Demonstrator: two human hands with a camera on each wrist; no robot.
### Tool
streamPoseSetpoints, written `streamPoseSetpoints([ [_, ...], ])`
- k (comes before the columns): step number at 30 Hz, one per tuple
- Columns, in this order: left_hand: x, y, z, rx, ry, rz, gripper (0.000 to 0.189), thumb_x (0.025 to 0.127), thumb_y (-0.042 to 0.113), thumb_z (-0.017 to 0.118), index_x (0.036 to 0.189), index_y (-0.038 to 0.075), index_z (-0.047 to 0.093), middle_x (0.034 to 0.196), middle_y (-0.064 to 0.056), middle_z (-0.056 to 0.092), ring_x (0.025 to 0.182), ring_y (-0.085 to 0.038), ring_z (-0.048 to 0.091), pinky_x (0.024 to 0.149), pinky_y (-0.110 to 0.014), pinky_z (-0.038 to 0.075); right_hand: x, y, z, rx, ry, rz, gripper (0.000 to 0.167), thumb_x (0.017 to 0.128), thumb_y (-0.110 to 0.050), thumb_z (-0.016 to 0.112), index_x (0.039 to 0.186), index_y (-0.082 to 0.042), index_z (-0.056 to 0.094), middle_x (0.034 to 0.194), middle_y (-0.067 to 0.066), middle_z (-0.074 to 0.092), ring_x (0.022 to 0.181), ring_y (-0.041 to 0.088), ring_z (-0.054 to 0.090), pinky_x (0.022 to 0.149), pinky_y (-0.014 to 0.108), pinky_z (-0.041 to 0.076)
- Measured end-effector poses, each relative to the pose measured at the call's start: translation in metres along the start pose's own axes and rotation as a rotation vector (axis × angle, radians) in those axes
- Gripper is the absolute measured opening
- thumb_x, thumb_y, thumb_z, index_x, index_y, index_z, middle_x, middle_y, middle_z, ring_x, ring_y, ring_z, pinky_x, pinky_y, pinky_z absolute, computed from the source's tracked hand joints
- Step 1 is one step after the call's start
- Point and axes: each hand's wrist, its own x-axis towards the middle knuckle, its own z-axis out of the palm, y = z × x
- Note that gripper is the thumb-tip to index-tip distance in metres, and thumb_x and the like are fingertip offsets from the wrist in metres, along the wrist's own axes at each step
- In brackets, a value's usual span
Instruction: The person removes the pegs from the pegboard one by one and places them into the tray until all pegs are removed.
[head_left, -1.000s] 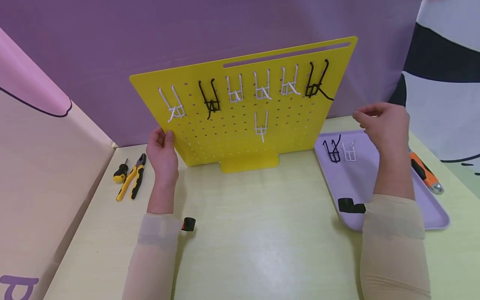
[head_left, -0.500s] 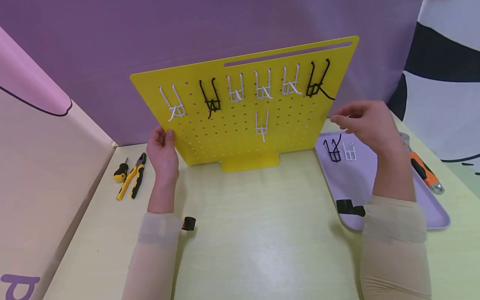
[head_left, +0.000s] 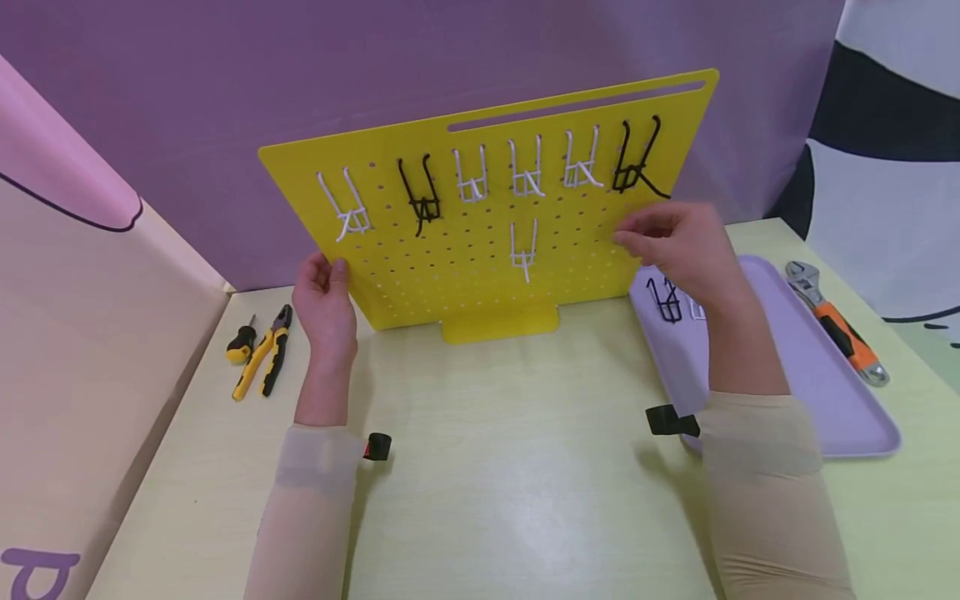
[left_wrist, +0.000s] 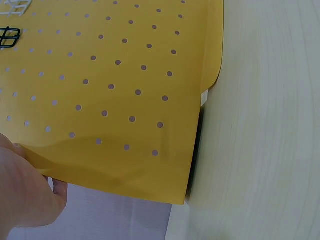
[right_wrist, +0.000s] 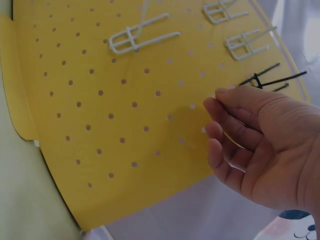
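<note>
A yellow pegboard point(head_left: 420, 287) stands on the table, with white and black wire hooks hung in a row along its upper part. One white wire hook point(head_left: 523, 260) hangs lower, near the middle. My left hand point(head_left: 326, 308) grips the board's left edge, thumb in front and fingers behind, as the left wrist view shows. In front of the board's right side is my right hand point(head_left: 684, 246), just below the rightmost black wire hook point(head_left: 628, 178). Its fingers are loosely bent and nothing shows between them; whether the fingertips touch the board I cannot tell.
At the right lies a lilac tray point(head_left: 813, 383) holding a black wire hook point(head_left: 666, 305) and a white one partly hidden by my wrist. An adjustable wrench point(head_left: 840, 327) lies along its far side. Pliers point(head_left: 262, 354) and a short screwdriver point(head_left: 242, 343) lie at the left.
My right hand has moved left, from above the tray to the front of the board's right side, uncovering the wrench. My left hand stays on the board's edge.
</note>
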Motion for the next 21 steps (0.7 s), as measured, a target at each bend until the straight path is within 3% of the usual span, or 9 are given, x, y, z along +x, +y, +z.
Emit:
streamPoseSetpoints([
  [5, 0.000, 0.001, 0.000, -0.001, 0.004, -0.006, 0.027, 0.104, 0.017, 0.057, 0.130, 0.011, 0.060, 0.121, -0.005, 0.062, 0.114, -0.016, 0.058, 0.102, -0.025, 0.046, 0.001, -0.004, 0.010, -0.022, -0.004, -0.013, 0.026, 0.093, -0.025, 0.076, 0.105, -0.002, 0.075, 0.087, 0.002, 0.067, 0.073, 0.020, 0.057, 0.061, 0.021, 0.049],
  [15, 0.000, 0.003, 0.001, -0.005, 0.008, -0.026, 0.027, 0.104, 0.017, 0.057, 0.130, 0.011, 0.060, 0.122, -0.005, 0.062, 0.115, -0.016, 0.058, 0.102, -0.024, 0.046, 0.000, -0.013, 0.033, -0.030, 0.024, -0.075, 0.024, 0.094, -0.026, 0.074, 0.102, -0.003, 0.075, 0.093, 0.007, 0.069, 0.080, 0.020, 0.055, 0.062, 0.022, 0.044],
  [21, 0.000, 0.002, 0.000, -0.007, 0.006, -0.025, 0.027, 0.104, 0.017, 0.057, 0.130, 0.012, 0.060, 0.121, -0.005, 0.062, 0.115, -0.016, 0.058, 0.102, -0.025, 0.046, 0.004, -0.016, 0.050, -0.032, 0.090, -0.096, 0.019, 0.094, -0.021, 0.074, 0.100, -0.003, 0.077, 0.090, 0.008, 0.072, 0.082, 0.018, 0.057, 0.066, 0.023, 0.043],
])
